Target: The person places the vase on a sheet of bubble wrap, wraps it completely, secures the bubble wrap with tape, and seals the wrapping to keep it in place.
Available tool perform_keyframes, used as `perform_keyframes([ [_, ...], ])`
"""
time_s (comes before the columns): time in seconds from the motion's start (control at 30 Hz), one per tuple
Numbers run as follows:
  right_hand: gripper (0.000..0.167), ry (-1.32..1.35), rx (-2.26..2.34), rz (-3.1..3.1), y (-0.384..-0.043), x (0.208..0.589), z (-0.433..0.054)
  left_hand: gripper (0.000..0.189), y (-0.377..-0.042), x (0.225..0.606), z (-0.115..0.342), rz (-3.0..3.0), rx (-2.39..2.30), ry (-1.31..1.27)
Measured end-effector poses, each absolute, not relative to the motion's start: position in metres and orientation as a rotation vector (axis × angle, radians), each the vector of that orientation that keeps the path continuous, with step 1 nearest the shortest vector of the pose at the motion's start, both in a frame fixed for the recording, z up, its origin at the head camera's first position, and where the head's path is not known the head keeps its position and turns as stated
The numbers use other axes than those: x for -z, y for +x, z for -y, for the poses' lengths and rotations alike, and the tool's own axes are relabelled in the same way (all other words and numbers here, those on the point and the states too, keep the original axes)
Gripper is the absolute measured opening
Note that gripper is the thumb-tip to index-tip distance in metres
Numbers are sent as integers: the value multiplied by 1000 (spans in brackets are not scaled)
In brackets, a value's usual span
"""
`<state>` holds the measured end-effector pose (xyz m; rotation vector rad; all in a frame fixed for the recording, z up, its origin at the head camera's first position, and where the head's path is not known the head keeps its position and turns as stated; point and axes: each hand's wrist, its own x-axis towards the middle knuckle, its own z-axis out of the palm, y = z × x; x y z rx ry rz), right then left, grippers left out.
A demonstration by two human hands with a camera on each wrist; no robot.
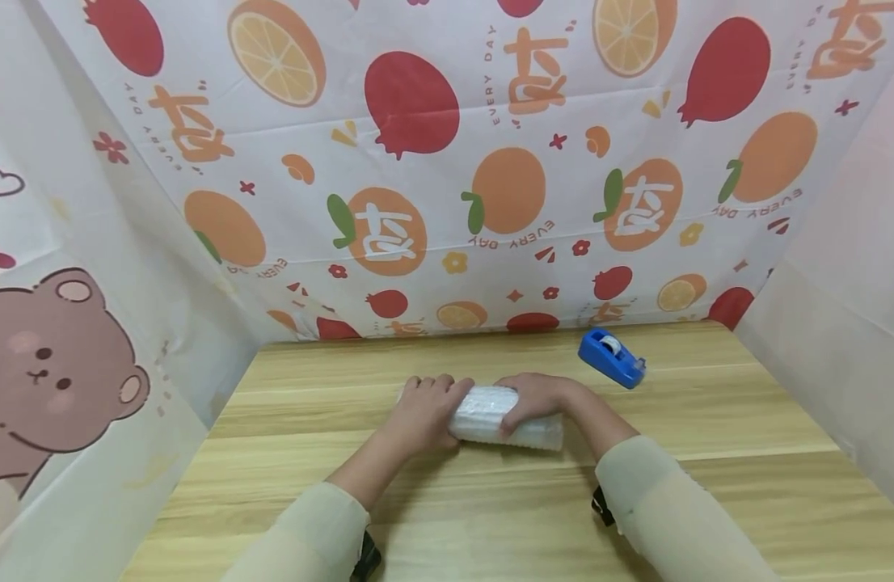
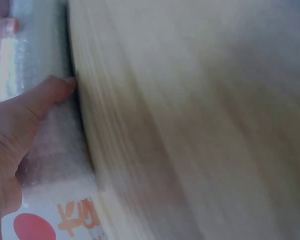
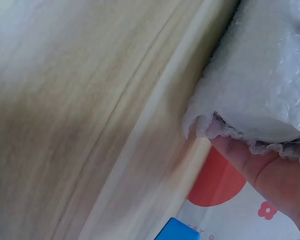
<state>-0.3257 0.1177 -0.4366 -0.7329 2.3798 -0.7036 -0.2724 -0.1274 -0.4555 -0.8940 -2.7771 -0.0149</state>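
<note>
A roll of clear bubble wrap [image 1: 479,414] lies crosswise on the wooden table, held from both sides. My left hand [image 1: 425,414] grips its left part, fingers over the far side and thumb along the near side. In the left wrist view, that thumb curls around the bubble wrap roll [image 2: 60,145]. My right hand [image 1: 533,396] holds the right part, its thumb pressed on top. From the right wrist view, the ragged open end of the roll [image 3: 255,75] shows something smooth and white inside, with the right hand [image 3: 275,175] around its far side.
A blue tape dispenser [image 1: 611,358] with a roll of tape stands at the back right of the wooden table [image 1: 309,469]. Behind the table hangs a fruit-print cloth [image 1: 447,178], and a cloth with a bear print [image 1: 61,364] covers the left side.
</note>
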Motion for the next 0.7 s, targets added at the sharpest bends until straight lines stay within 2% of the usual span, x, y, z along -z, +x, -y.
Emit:
perform_keyframes([
  [0.27,75,-697,806,-2400,-321,434,-124,87,-283,450,123,2826,43,-915],
  [0.43,80,-762,785,-2529,-317,438,-129,85,-292,442,119,2954,85,-908],
  [0.7,98,-796,585,-2687,-311,434,-130,84,-300,430,118,3131,212,-860],
])
